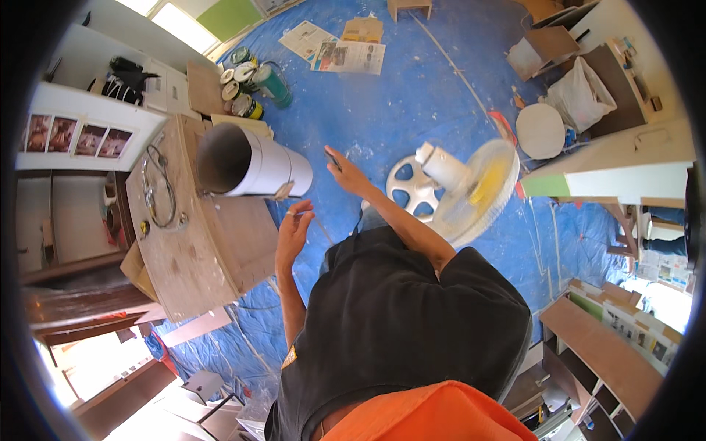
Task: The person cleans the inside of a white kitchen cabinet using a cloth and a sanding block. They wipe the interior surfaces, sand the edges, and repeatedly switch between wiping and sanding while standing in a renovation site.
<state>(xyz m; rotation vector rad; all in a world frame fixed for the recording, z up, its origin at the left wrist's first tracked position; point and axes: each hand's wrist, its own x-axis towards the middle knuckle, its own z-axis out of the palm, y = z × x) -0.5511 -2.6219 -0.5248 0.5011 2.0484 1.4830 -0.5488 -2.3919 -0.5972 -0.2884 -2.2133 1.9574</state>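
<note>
- Small, dark, slim object (334,159), kind too small to tell: sitting in the right hand (348,176), its long axis slanting from upper left to lower right.
- Right hand: fingers closing around that object; reaching forward, apart from the cylinder's right end.
- Large whitish-grey, smooth-walled cylinder (276,165): sitting to the left of the right hand and just ahead of the left hand (294,231); long axis running left to right in view, open mouth facing left; standing or lying, cannot tell.
- Left hand: the nearer one to the cylinder; fingers curling loosely, partly open, gripping nothing visible; contact with the wall, cannot tell.
- Worn, brown wooden cabinet (187,257): standing beside the cylinder, bearing a looped grey cable (174,209).
- White pedestal fan with round wire guard (478,195): standing right of the right forearm.
- Blue plastic sheeting (353,110): covering the floor, with printed newspaper sheets (349,57) lying farther ahead.
</note>
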